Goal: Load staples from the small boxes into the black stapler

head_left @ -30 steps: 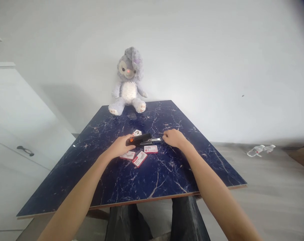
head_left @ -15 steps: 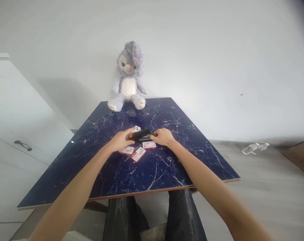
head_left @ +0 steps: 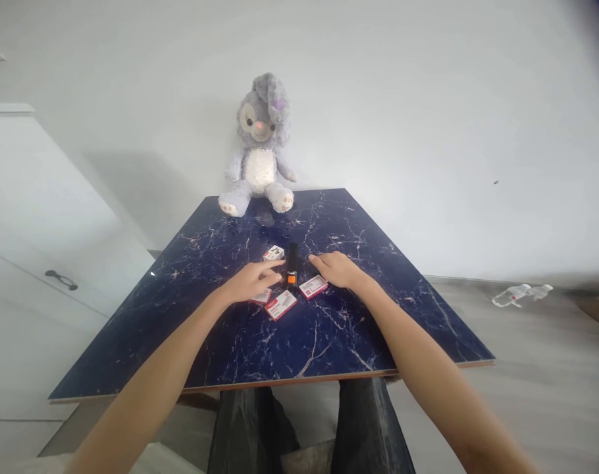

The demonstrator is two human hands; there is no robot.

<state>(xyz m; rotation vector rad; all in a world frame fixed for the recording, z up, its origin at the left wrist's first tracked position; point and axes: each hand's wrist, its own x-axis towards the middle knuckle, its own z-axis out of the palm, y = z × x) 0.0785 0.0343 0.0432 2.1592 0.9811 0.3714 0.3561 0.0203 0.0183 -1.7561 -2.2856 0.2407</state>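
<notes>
The black stapler [head_left: 292, 257] sat on the desk [head_left: 240, 355] between my left fingers [head_left: 274, 263], parted and seemingly empty, and right fingers [head_left: 323, 261], curled, hold unclear; I judged this positioning, with a steadying grip needed next.

text; red-and-white boxes [head_left: 282, 305]; print too small to read

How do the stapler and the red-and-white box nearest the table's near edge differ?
Color: the stapler is black with an orange part; the red-and-white box is mostly white with red.
Pose: the stapler points straight ahead; the box lies slanted.
Shape: the stapler is long and narrow, the box a flat block.
Both are on the blue table.
</notes>
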